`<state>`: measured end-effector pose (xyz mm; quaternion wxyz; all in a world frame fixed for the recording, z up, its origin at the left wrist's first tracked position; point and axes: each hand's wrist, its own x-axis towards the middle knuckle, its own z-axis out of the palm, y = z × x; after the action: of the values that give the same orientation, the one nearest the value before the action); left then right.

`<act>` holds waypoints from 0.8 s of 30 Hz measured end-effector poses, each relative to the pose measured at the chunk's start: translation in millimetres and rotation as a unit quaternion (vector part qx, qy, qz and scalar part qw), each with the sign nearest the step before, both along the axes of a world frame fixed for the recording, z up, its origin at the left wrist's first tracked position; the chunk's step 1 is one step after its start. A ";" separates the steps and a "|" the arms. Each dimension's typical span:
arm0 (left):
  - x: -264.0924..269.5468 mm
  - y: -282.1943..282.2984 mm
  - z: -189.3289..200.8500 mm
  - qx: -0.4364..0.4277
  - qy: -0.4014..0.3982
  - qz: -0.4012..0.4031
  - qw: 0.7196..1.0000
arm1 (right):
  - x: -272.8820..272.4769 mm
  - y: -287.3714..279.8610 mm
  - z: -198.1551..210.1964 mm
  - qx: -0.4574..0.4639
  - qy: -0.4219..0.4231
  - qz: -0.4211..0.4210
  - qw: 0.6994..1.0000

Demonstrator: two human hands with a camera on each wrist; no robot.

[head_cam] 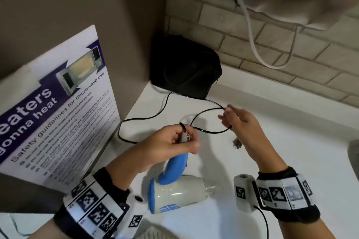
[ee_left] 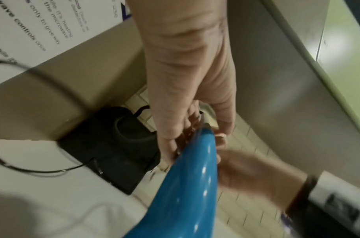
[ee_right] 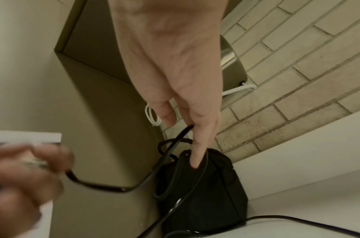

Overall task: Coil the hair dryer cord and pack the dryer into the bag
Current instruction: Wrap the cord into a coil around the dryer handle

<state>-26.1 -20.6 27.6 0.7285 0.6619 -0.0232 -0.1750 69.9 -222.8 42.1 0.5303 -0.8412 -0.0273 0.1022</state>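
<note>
A white hair dryer (head_cam: 180,192) with a blue handle (head_cam: 175,169) lies on the white counter (head_cam: 281,141). My left hand (head_cam: 174,141) grips the top end of the handle (ee_left: 193,177) where the black cord (head_cam: 206,120) leaves it. My right hand (head_cam: 239,122) pinches a loop of the cord (ee_right: 175,145) a short way to the right. The plug (head_cam: 236,144) hangs below that hand. The rest of the cord trails left across the counter and back toward the black bag (head_cam: 186,68), which stands in the far corner (ee_right: 201,190).
A microwave safety sign (head_cam: 56,103) leans on the left. A brick wall (head_cam: 272,35) runs behind the counter, with white cables (head_cam: 250,31) hanging on it. A sink rim (head_cam: 352,153) shows at the right edge.
</note>
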 end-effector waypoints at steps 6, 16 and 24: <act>-7.2 -7.5 25.5 -0.053 0.039 0.010 0.998 | -9.0 -0.3 -12.9 -0.283 -0.113 0.141 0.942; -12.9 -11.4 41.8 -0.110 0.040 -0.070 0.991 | -53.2 38.1 35.0 0.043 0.031 0.279 0.959; -13.4 9.0 35.1 -0.129 0.056 0.003 0.990 | -41.6 17.6 16.5 -0.080 -0.054 0.283 0.954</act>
<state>-39.5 -11.6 62.7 0.8082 0.5517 -0.0026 -0.2058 28.2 -205.2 58.6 0.4083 -0.8429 -0.2845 0.2046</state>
